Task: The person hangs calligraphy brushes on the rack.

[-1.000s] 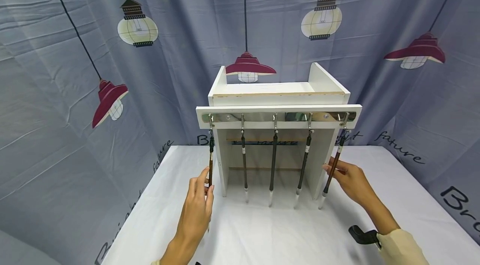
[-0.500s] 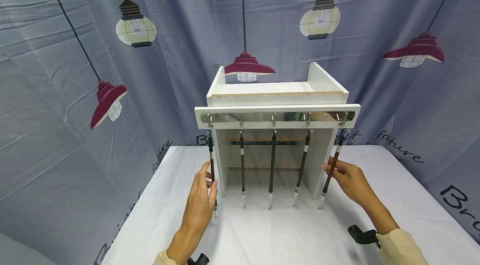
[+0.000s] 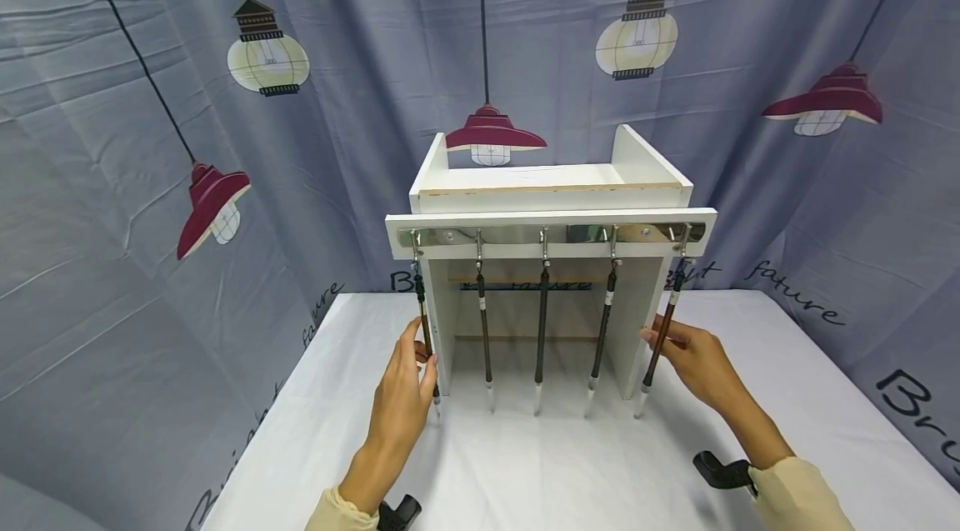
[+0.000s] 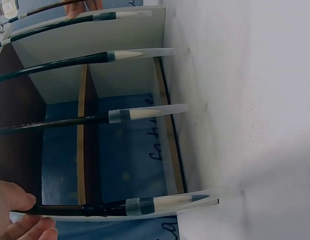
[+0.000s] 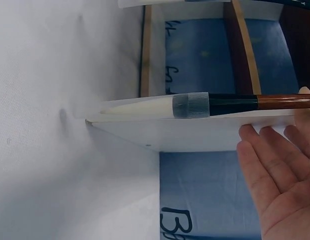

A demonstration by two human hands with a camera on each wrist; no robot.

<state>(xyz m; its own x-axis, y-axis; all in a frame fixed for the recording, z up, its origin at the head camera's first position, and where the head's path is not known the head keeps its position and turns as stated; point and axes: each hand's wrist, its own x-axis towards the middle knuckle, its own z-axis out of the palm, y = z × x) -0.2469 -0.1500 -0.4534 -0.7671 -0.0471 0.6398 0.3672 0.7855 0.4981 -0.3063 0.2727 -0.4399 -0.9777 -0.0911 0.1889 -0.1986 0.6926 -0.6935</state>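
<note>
Several dark-handled brushes hang tip-down from hooks on a white wooden rack. Each has a pale tip in a clear sleeve. At the left end, my left hand has its thumb and fingers around the handle of the leftmost brush, loosely pinching it. My right hand is by the rightmost brush, whose handle passes in front of it. Its thumb and fingers straddle the front edge of the rack's right side panel. The middle brush hangs untouched between the hands.
The rack stands on a white-covered table. A grey-blue curtain printed with lamps and lettering hangs behind it. A black curved device sits at my right wrist, and another dark one at my left.
My left hand has moved up and slightly right. The lower end of the leftmost brush has swung from toward me back to the rack's left side. My right hand has stayed put.
</note>
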